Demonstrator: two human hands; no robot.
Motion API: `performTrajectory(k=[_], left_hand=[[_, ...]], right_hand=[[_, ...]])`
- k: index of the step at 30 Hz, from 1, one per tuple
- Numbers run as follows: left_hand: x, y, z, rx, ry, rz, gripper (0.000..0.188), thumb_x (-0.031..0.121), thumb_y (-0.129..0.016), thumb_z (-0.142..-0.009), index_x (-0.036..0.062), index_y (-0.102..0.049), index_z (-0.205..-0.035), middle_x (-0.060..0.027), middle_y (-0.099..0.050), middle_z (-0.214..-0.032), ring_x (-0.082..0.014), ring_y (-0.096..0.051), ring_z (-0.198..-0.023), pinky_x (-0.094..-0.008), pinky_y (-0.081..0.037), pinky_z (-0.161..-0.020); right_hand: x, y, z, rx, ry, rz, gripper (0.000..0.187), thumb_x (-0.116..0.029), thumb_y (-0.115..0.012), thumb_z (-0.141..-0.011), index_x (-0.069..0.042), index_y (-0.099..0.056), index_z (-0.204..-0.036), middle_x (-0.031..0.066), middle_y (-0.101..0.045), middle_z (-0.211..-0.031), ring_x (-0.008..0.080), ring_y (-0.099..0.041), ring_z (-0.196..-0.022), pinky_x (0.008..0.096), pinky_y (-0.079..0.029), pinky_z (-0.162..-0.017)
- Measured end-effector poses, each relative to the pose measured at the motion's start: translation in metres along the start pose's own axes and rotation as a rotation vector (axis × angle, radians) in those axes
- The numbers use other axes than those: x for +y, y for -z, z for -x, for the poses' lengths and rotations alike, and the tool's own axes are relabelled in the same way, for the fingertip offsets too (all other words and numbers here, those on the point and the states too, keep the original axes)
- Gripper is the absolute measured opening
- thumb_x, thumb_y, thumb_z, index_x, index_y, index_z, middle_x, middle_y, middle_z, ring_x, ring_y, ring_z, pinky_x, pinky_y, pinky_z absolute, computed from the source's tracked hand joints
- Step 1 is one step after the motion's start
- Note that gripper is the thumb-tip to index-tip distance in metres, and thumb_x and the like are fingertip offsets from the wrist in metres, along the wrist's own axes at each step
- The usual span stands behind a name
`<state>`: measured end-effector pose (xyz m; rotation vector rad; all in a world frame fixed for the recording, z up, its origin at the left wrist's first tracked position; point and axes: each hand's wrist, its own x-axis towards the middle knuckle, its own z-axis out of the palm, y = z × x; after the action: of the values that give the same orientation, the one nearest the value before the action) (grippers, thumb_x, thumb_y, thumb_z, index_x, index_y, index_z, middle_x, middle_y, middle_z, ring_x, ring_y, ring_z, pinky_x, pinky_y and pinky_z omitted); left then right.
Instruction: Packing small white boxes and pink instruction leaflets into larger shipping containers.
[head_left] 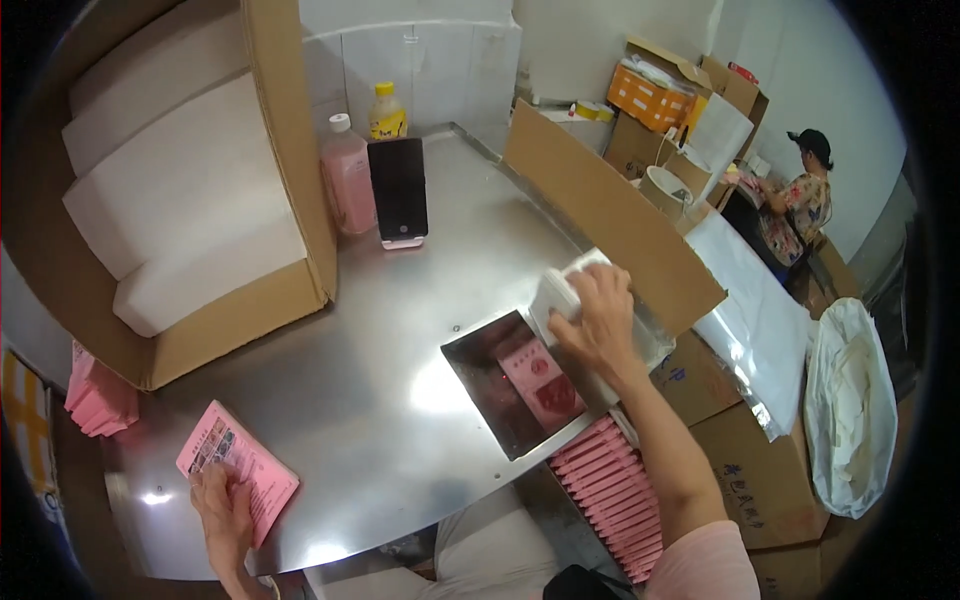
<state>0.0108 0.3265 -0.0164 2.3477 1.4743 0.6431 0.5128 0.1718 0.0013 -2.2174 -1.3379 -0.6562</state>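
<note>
A pink printed packet (262, 482) lies flat on the metal table (330, 400) at the lower left. Over its lower left edge bends my left hand (224, 497), closed on it. My right hand (596, 315) is closed around a white stack of what looks like folded tissues (553, 300), tilted above the far right side of a dark rectangular opening (480, 380). In that opening a pink printed sheet or packet (540, 375) shows. Part of the white stack is hidden by my fingers.
An open carton (240, 285) with white stacks stands at the left. Behind are a phone on a stand (399, 190) and bottles (348, 175). A cardboard flap (610, 215) borders the right edge; pink packets (608, 490) stand in a row below. Another person (800, 200) sits beyond.
</note>
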Motion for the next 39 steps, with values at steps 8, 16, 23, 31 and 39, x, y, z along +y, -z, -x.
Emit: performTrajectory(k=[8, 16, 23, 31, 39], left_hand=[[0.078, -0.006, -0.023, 0.143, -0.246, 0.058, 0.012, 0.001, -0.064, -0.076, 0.0066, -0.060, -0.086, -0.0127, -0.056, -0.090, -0.0348, -0.056, -0.089, -0.0458, -0.044, -0.079], [0.155, -0.083, 0.003, -0.017, -0.574, 0.066, 0.027, 0.020, -0.077, -0.081, 0.0050, -0.058, -0.093, -0.0143, -0.053, -0.090, -0.0341, -0.051, -0.083, -0.0435, -0.038, -0.071], [0.165, -0.113, 0.009, -0.162, -0.676, 0.205, 0.033, 0.023, -0.076, -0.079, 0.0037, -0.060, -0.100, -0.0156, -0.055, -0.104, -0.0379, -0.051, -0.098, -0.0465, -0.043, -0.079], [0.178, -0.103, 0.016, -0.125, -0.462, 0.006, 0.096, 0.043, -0.082, -0.057, 0.0009, -0.048, -0.137, -0.0260, -0.042, -0.144, -0.0460, -0.042, -0.127, -0.0569, -0.039, -0.091], [0.163, -0.099, 0.007, -0.056, -0.554, -0.139, 0.078, 0.051, -0.078, -0.066, 0.0165, -0.059, -0.133, -0.0201, -0.045, -0.146, -0.0473, -0.041, -0.131, -0.0600, -0.035, -0.098]], right_hand=[[-0.014, 0.018, 0.002, 0.114, -0.011, 0.150, 0.020, -0.016, -0.066, -0.084, -0.003, -0.074, -0.096, 0.0123, -0.064, -0.091, 0.0306, -0.060, -0.092, 0.0451, -0.043, -0.087], [-0.006, 0.033, 0.001, -0.017, -0.107, -0.049, 0.019, -0.012, -0.064, -0.085, -0.002, -0.073, -0.099, 0.0153, -0.063, -0.097, 0.0345, -0.059, -0.092, 0.0461, -0.046, -0.084], [-0.037, 0.022, 0.020, 0.202, 0.134, -0.014, 0.044, -0.003, -0.063, -0.079, -0.006, -0.062, -0.123, 0.0182, -0.063, -0.110, 0.0385, -0.058, -0.110, 0.0497, -0.045, -0.098], [-0.131, -0.007, 0.087, -0.255, 0.570, -0.253, 0.028, -0.018, -0.059, -0.083, -0.002, -0.062, -0.104, 0.0174, -0.061, -0.107, 0.0321, -0.061, -0.098, 0.0691, -0.028, -0.110], [-0.111, 0.021, 0.056, 0.032, 0.460, -0.372, 0.033, -0.013, -0.068, -0.077, 0.000, -0.062, -0.107, 0.0144, -0.061, -0.097, 0.0333, -0.060, -0.099, 0.0512, -0.039, -0.104]])
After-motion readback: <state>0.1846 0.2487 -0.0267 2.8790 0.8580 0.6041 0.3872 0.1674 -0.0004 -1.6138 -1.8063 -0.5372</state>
